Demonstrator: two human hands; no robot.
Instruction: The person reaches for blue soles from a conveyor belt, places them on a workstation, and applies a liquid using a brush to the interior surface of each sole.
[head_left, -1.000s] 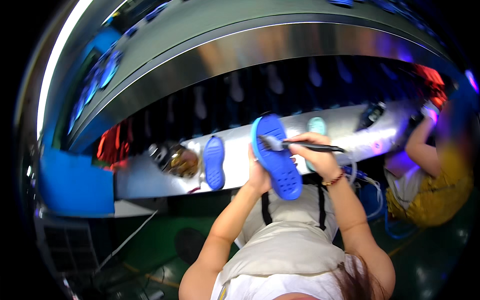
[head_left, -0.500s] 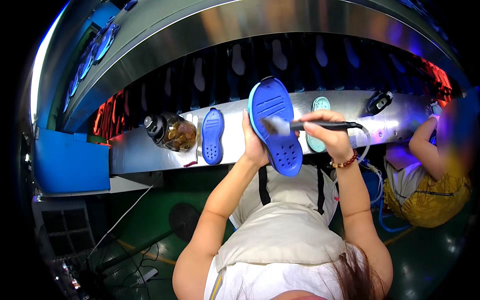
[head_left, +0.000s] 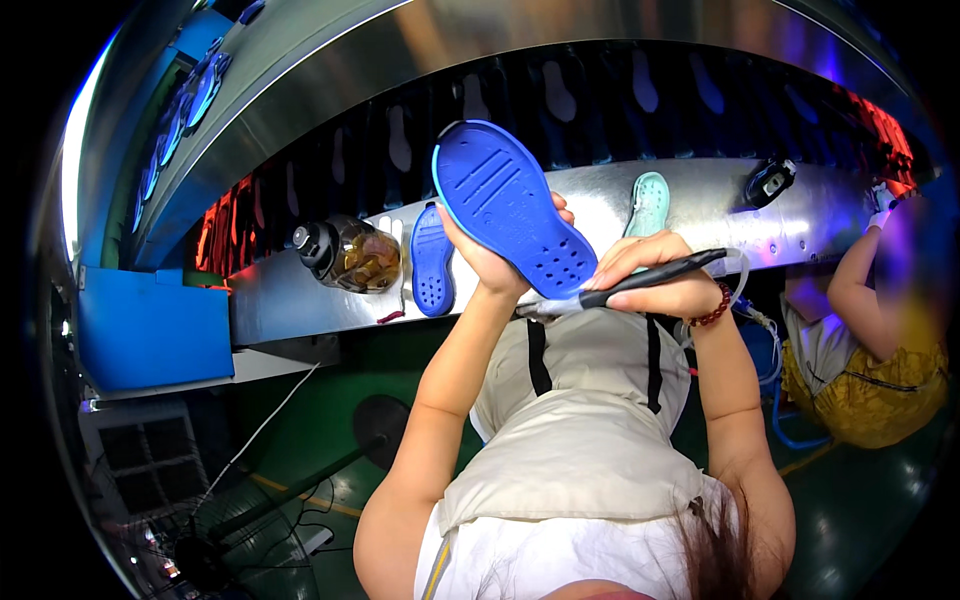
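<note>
My left hand point(head_left: 488, 262) is closed round the edge of a blue shoe sole point(head_left: 505, 205), holding it up in front of me with its grooved and perforated face showing. In my right hand point(head_left: 668, 285) is a brush point(head_left: 660, 274), gripped by its black handle with a pale tube at the rear end. The bristles sit at the lower edge of the sole, beside the perforated part; whether they touch it I cannot tell. Behind my left hand a second blue sole point(head_left: 432, 275) lies on the metal bench. A mint green sole point(head_left: 648, 203) lies beyond my right hand.
A dark-lidded bottle point(head_left: 360, 262) stands at the left of the metal bench point(head_left: 275, 300). Farther right lies a small black object point(head_left: 770, 184). Dark slots with sole shapes line the bench's back. A co-worker's arm point(head_left: 858, 280) is at the right, a standing fan point(head_left: 205, 555) at lower left.
The brush has moved from the middle of the sole down to its lower edge. My left hand has shifted the sole up and left and tilted it, partly covering the second blue sole.
</note>
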